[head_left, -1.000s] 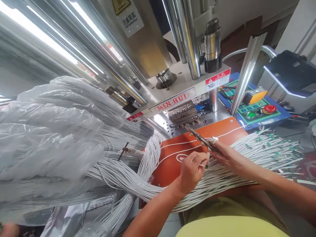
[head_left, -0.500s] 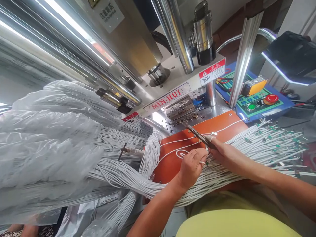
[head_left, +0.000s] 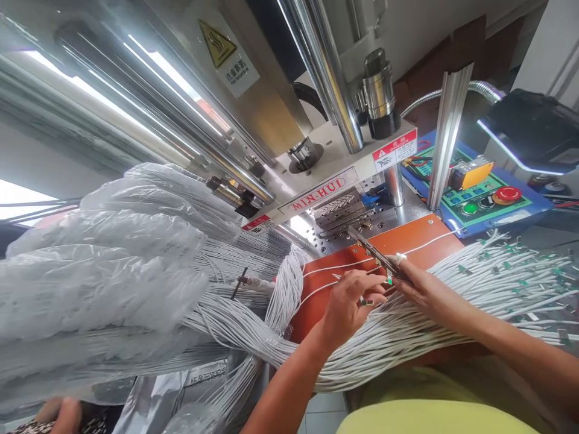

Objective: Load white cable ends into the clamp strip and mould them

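My left hand is closed around a white cable with a small metal-and-green connector showing below the fingers. Its index finger reaches to the near end of a narrow metal bar, where another small green-and-metal connector sits. Around the near end of this bar my right hand is closed. Several small metal connectors line the bar's side, and its far tip lies by the mould block in the press. Beneath both hands spreads a thick bundle of white cables.
An orange plate fronts the press, whose head stands above the mould. At right are a control box with buttons, a lamp and cable ends. Plastic-wrapped cable bundles fill the left. Another person's hand shows bottom left.
My left fingers have opened out a little and reach toward the bar's near end. The cable loop beside them has mostly gone from sight. The whole view has shifted slightly.
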### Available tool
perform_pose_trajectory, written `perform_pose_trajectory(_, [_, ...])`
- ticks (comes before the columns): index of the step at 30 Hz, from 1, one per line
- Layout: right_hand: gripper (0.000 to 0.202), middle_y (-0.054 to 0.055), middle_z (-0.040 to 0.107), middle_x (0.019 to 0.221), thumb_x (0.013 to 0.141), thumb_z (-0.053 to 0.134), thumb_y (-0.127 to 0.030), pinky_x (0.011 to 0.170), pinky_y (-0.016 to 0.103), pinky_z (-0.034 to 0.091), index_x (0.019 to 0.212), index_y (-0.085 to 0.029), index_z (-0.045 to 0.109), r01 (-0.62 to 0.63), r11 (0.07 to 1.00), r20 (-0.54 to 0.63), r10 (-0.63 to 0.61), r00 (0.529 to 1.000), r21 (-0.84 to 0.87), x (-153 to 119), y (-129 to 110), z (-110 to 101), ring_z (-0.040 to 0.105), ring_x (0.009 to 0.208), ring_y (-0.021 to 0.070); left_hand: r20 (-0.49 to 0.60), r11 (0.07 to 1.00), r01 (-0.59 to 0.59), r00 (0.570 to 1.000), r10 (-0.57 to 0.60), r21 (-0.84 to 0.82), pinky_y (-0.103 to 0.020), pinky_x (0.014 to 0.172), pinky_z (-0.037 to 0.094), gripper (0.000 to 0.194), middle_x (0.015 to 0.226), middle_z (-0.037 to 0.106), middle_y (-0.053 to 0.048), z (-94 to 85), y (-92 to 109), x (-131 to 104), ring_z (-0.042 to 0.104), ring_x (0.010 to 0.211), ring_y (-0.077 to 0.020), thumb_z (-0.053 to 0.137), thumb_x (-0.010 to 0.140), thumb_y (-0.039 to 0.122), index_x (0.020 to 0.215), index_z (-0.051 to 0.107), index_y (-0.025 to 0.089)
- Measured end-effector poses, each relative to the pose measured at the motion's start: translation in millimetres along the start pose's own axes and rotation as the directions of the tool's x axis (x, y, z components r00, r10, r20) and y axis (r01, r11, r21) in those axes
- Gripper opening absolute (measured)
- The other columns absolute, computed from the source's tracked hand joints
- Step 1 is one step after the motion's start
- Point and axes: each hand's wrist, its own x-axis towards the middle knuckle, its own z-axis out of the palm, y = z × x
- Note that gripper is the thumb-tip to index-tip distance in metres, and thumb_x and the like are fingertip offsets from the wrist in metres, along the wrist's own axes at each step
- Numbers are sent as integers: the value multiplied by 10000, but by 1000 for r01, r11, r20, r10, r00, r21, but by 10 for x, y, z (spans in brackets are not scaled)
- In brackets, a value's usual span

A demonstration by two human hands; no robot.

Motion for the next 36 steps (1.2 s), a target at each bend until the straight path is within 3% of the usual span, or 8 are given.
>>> perform_pose_trajectory(2, [305, 64, 659, 1060, 962, 398, -366, 909, 368, 485, 1214, -224, 497, -7, 1000, 10, 7, 1000, 23, -4, 7, 3, 612, 991, 222, 108, 998, -4, 994, 10, -60, -401, 986, 493, 443, 1087, 692, -68, -68, -6, 21, 620, 1045, -198, 614, 920, 240, 1335, 459, 227])
perform_pose_trajectory(5, [288, 54, 656, 1048, 967, 398, -359, 931, 380, 478, 1206, -226, 488, 3, 999, 20, -4, 1000, 51, -13, 52, 32, 610, 980, 215, 211, 984, 46, 978, -8, -174, -379, 961, 516, 374, 1267, 599, -126, -150, -46, 72, 612, 1092, -192, 439, 991, 210, 1364, 418, 201])
perform_pose_trajectory(11, [286, 27, 657, 901, 951, 420, -351, 868, 346, 508, 1188, -230, 526, 42, 995, -34, -39, 999, 88, -30, 62, 45, 621, 869, 196, 110, 991, -51, 992, 65, -127, -276, 800, 512, 297, 966, 698, -46, -273, -86, 193, 634, 851, -135, 468, 981, 130, 1220, 614, 227])
perform_pose_trajectory(18, [302, 26, 659, 846, 942, 429, -357, 875, 364, 503, 1184, -219, 547, 1, 996, -44, 2, 999, 87, -49, -72, -16, 626, 855, 206, 33, 985, -94, 994, 99, -147, -291, 787, 499, 280, 946, 728, -38, -294, -3, 285, 629, 851, -147, 571, 931, 108, 1149, 688, 240])
perform_pose_trajectory(23, [289, 46, 668, 965, 953, 414, -389, 914, 361, 484, 1159, -221, 527, 10, 995, -14, -9, 1000, 102, -58, -22, -6, 615, 958, 216, 39, 998, 11, 999, -8, -66, -271, 806, 507, 186, 937, 754, -23, -372, 21, 400, 661, 842, -136, 658, 885, 145, 1035, 731, 230])
perform_pose_trajectory(26, [310, 62, 652, 1028, 965, 400, -425, 980, 376, 443, 1182, -222, 489, -13, 993, 31, 10, 999, 118, -62, -16, -13, 590, 1030, 225, 17, 997, 75, 997, -75, -7, -250, 787, 516, 122, 911, 759, -21, -309, -5, 418, 676, 825, -134, 702, 857, 197, 970, 745, 215])
perform_pose_trajectory(31, [385, 75, 617, 1162, 976, 388, -438, 995, 355, 419, 1295, -225, 430, -13, 991, 69, 4, 998, 130, -57, -44, -33, 573, 1056, 213, 25, 977, 212, 977, -213, 33, -251, 762, 526, 86, 875, 757, -26, 10, -117, 254, 677, 799, -141, 664, 872, 173, 895, 745, 191])
perform_pose_trajectory(36, [428, 89, 617, 1191, 985, 376, -423, 996, 364, 424, 1360, -220, 413, -3, 995, 69, -4, 998, 104, -64, -69, -42, 579, 1050, 216, -83, 982, 129, 990, -118, 137, -280, 734, 518, 94, 851, 751, -37, 182, -173, 74, 639, 757, -150, 630, 895, 175, 886, 723, 179])
